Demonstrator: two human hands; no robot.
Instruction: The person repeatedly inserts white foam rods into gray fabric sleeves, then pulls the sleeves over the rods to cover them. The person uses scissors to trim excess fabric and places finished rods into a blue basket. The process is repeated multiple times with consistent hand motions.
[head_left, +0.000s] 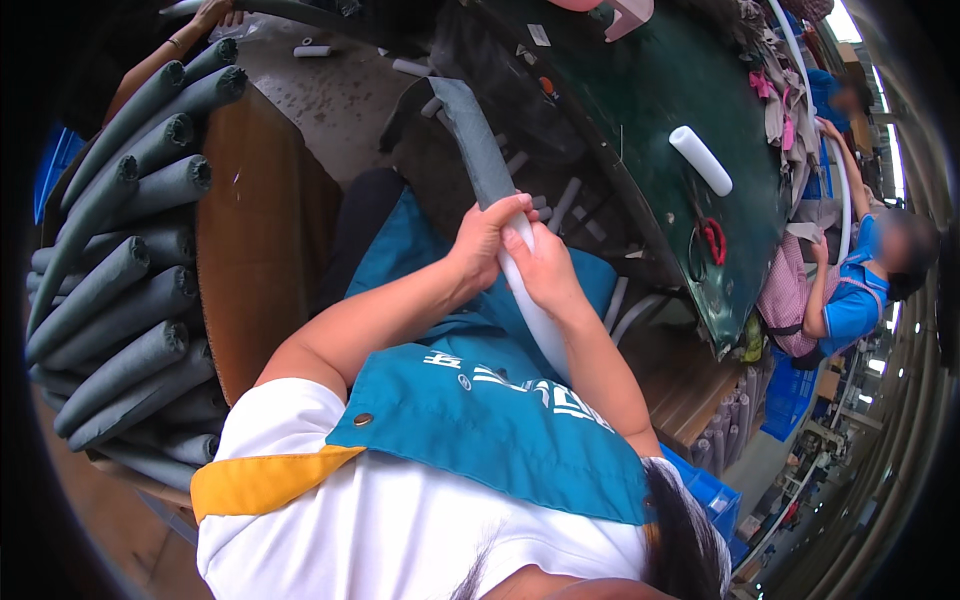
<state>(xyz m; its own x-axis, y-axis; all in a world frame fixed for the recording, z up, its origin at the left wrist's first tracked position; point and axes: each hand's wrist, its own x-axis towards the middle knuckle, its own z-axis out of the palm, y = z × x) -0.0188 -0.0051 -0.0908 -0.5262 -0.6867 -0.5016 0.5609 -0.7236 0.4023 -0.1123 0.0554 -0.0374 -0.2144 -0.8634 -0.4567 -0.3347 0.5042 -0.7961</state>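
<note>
A long white foam tube (535, 318) runs from beside my right forearm up through both my hands. Its far part is inside a grey-green fabric sleeve (474, 140), which looks flat and loose toward its far end. My left hand (483, 240) is closed around the tube at the sleeve's near edge. Just below it and touching it, my right hand (543, 268) wraps the bare white foam, thumb pointing up along it. The fingers' undersides are hidden.
At left, many grey covered tubes (150, 290) are stacked beside a brown cardboard panel (250, 240). On the green table (640, 110) lie a white foam piece (700, 160) and red-handled scissors (712, 242). Foam offcuts (565, 203) litter the floor. Co-workers (850, 285) stand at right and upper left.
</note>
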